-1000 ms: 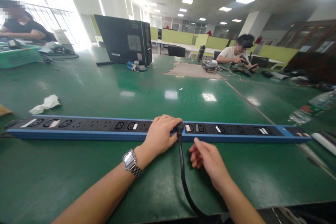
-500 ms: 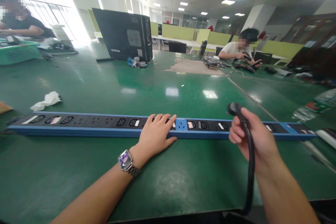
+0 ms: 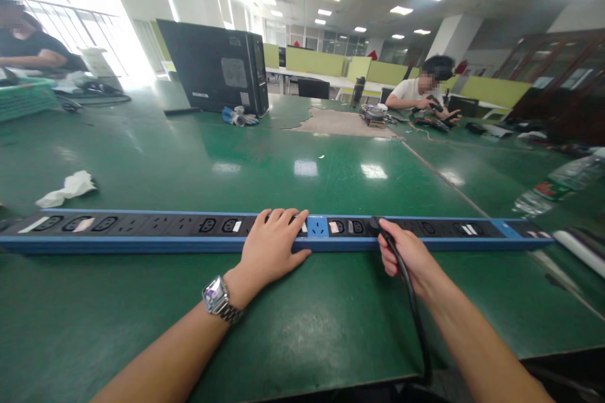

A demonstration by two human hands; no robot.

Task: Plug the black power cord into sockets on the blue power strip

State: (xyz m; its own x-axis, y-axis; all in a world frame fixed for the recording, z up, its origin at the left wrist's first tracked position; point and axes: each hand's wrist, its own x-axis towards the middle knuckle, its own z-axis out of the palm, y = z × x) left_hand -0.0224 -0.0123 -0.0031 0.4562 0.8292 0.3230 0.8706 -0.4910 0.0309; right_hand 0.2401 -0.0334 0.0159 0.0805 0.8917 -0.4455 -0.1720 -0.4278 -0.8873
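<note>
A long blue-and-black power strip (image 3: 161, 240) lies across the table in front of me, with several sockets along its top. My left hand (image 3: 274, 236) is laid over its middle, fingers over the far edge and thumb along the near side, left of a blue socket (image 3: 318, 227). Pinched in my right hand (image 3: 401, 249) is a black plug (image 3: 374, 225), right down at the strip's top, to the right of the blue socket. Whether its pins are in a socket is hidden. The plug's thick black cable (image 3: 412, 302) drops toward the table's near edge.
Crumpled tissue (image 3: 69, 189) lies behind the strip's left end, a plastic bottle (image 3: 558, 186) near its right end. Farther back stand a black computer case (image 3: 215, 69) and gloves (image 3: 240, 116). A person (image 3: 420, 91) sits across the table; another is at far left beside a green basket (image 3: 28, 97).
My right hand has moved left and down, bringing the plug from above the strip onto its top. My left hand stays on the strip. The view has shifted slightly.
</note>
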